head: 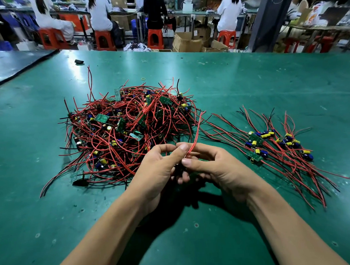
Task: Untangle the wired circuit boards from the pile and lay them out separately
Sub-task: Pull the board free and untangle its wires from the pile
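Here, in the head view, both hands are seen close together over the green table, just in front of the pile of tangled red and black wires and small green boards. The left hand and the right hand are curled, thumbs nearly meeting, and a red wire is pinched between them; it arcs up towards the pile's right edge. Whatever hangs from its lower end is hidden behind the fingers, only a dark shape being visible. The laid-out boards are spread to the right, well apart from the pile, their wires fanned out. Seated people at the far benches are blurred.
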Motion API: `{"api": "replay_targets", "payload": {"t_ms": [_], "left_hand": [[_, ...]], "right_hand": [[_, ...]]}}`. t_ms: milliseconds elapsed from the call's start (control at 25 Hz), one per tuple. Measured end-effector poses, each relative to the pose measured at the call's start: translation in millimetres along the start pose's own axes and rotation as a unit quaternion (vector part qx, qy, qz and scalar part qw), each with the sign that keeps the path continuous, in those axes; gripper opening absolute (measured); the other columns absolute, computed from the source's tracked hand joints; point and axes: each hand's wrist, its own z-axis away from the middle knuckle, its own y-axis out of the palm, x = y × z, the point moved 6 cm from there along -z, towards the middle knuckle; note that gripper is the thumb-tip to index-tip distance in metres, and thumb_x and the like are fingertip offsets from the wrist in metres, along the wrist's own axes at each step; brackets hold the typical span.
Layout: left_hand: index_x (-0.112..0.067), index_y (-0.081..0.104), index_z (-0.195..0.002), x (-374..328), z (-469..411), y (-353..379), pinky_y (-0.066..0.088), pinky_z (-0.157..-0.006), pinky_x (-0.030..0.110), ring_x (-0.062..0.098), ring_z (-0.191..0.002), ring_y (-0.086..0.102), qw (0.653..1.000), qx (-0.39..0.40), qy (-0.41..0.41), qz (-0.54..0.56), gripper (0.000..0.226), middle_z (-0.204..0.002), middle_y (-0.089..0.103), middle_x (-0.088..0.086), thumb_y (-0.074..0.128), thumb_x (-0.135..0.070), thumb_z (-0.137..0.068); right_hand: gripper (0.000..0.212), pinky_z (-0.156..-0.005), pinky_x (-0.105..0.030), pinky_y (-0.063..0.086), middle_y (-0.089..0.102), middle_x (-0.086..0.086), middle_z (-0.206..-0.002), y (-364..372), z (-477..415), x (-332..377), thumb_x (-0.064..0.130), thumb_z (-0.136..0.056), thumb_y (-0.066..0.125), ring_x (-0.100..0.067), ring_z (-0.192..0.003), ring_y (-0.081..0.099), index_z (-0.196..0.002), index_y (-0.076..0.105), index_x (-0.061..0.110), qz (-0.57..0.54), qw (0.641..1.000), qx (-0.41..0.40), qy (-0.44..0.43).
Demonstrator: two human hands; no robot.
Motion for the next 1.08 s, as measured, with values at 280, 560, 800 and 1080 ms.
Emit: {"api": "replay_targets", "payload": {"t_ms": [280, 560, 800, 1080], "left_hand": [[-0.008, 0.050, -0.130, -6, 4, 3, 0.047, -0.044, 0.024, 0.019, -0.048, 0.059, 0.999, 0.035, -0.012, 0.019, 0.051, -0.084, 0.071, 0.014, 0.061, -0.035, -0.088], [-0.008, 0.056, -0.121, -3, 4, 9, 0.052, -0.055, 0.026, 0.020, -0.060, 0.068, 0.997, 0.053, -0.044, 0.033, 0.063, -0.103, 0.075, 0.013, 0.052, -0.057, -0.082], [-0.014, 0.077, -0.093, -2, 3, 7, 0.055, -0.070, 0.027, 0.016, -0.075, 0.070, 0.999, 0.046, -0.009, 0.010, 0.040, -0.092, 0.075, 0.005, 0.067, -0.048, -0.077], [-0.017, 0.075, -0.096, -2, -1, 0, 0.054, -0.073, 0.030, 0.018, -0.079, 0.065, 0.991, 0.062, -0.047, 0.109, 0.024, -0.105, 0.069, 0.010, 0.071, -0.032, -0.078]], "right_hand": [[0.027, -0.077, -0.038, 0.048, 0.074, -0.010, -0.094, -5, 2, 6, 0.026, -0.073, 0.087, -0.021, -0.078, 0.067, -0.098, 0.078, 0.020, -0.049, 0.998, -0.028, -0.018], [0.015, -0.048, -0.016, 0.034, 0.061, 0.009, -0.071, -60, 13, 34, 0.023, -0.076, 0.072, -0.004, -0.055, 0.044, -0.088, 0.064, 0.023, -0.285, 0.912, -0.249, -0.159], [0.031, -0.063, -0.017, 0.051, 0.069, 0.009, -0.079, -5, 14, 39, 0.012, -0.074, 0.085, -0.004, -0.067, 0.062, -0.094, 0.066, 0.027, 0.059, 0.952, -0.193, -0.229], [0.034, -0.059, -0.027, 0.042, 0.068, 0.006, -0.085, 9, 18, 48, 0.014, -0.074, 0.076, -0.007, -0.068, 0.053, -0.097, 0.066, 0.036, 0.223, 0.936, -0.154, -0.226]]}}
